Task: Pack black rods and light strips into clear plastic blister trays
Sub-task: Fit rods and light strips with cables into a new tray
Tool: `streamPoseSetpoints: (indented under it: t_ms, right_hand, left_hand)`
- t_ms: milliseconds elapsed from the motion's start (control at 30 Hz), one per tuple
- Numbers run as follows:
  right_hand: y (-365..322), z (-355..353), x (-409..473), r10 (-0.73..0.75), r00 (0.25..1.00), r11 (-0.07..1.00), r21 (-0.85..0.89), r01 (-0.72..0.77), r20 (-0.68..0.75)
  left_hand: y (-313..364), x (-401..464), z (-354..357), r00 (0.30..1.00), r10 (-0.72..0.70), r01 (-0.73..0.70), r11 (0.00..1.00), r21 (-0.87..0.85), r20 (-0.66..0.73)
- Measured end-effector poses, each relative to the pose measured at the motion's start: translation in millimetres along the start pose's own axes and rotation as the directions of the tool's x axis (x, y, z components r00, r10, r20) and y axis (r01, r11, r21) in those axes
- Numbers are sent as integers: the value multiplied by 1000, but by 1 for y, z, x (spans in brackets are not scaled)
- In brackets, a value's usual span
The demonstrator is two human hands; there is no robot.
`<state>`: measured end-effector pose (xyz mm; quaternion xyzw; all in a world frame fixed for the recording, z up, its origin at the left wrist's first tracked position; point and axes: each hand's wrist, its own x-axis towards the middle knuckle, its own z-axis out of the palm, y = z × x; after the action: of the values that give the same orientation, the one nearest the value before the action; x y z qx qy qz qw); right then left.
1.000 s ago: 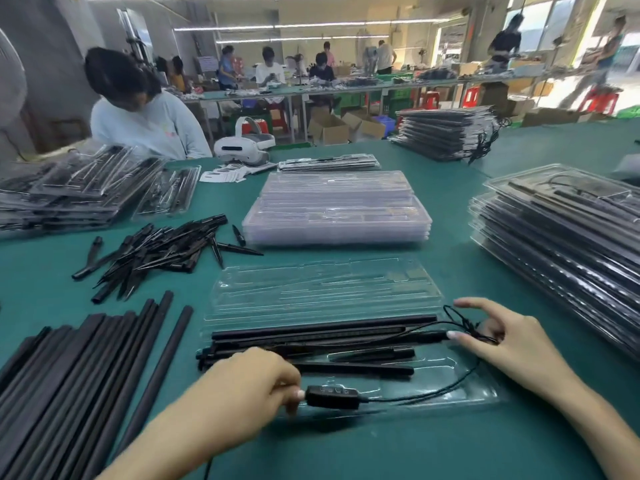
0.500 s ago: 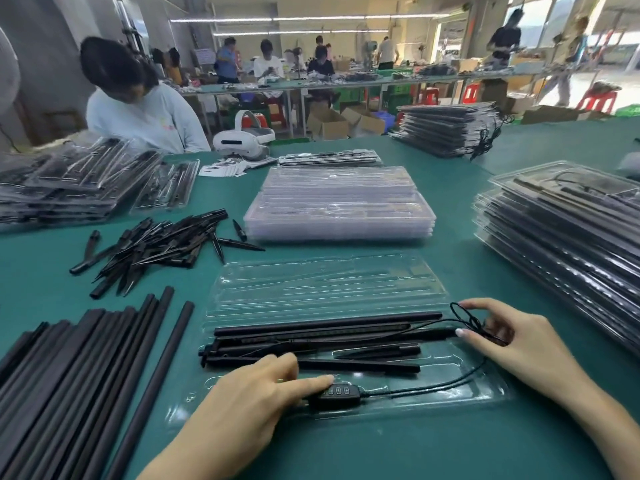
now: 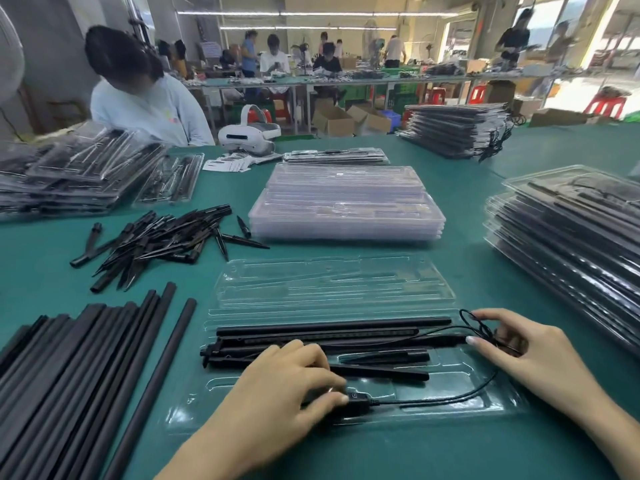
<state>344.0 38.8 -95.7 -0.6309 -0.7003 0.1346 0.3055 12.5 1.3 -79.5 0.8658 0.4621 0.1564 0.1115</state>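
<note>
An open clear blister tray (image 3: 491, 398) lies on the green table in front of me, its lid half (image 3: 332, 282) folded back. Black rods (image 3: 332, 329) and a light strip (image 3: 329, 339) lie in its near half. My left hand (image 3: 277, 393) rests over the tray's near left part, its fingers pressing the black controller (image 3: 356, 398) down. A black cable (image 3: 446, 398) runs right from the controller. My right hand (image 3: 540, 355) pinches the bundled cable loop (image 3: 479, 323) at the tray's right end.
Long black rods (image 3: 69, 368) lie at the near left, a heap of black spikes (image 3: 156, 240) behind them. Empty clear trays (image 3: 346, 206) are stacked at centre. Packed trays (image 3: 568, 237) pile up on the right and far left (image 3: 69, 178). A person (image 3: 145, 98) sits opposite.
My left hand has slid right and now covers most of the controller, pressing it down. My right hand stays at the cable loop.
</note>
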Motion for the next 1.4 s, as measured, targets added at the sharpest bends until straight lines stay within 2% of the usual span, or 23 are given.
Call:
streamPoseSetpoints:
  t_ms: [300,667,800,867,967,1100,1167,1233,1400]
  right_hand:
    - [2,3,1,10,1000,1000,-26,-10,-10]
    - [-1,2,0,-8,1000,1000,12,8,18]
    - [3,2,2,-39,998,995,90,43,-41]
    - [9,-1,4,-99,992,987,122,107,-73]
    - [17,-12,5,-246,968,967,63,248,-38]
    - [21,-21,6,-402,911,914,-13,405,94]
    - [25,-22,8,-392,911,919,15,393,131]
    - [29,-22,10,-412,906,911,24,412,101]
    - [14,-37,13,-453,884,891,84,446,111]
  left_hand:
    - [8,7,4,996,-78,83,982,-167,34]
    - [14,18,5,983,-155,164,982,-97,97]
    - [8,14,3,986,-130,145,977,-158,103]
    - [5,13,1,992,-116,123,976,-180,51]
    - [6,19,1,994,-97,93,991,-95,-42]
    - [3,40,13,995,-99,97,989,115,17]
    - [-1,49,20,990,-117,101,978,180,80]
    - [-5,52,28,986,-124,95,969,227,115]
    - [-12,50,37,987,-111,82,971,225,116]
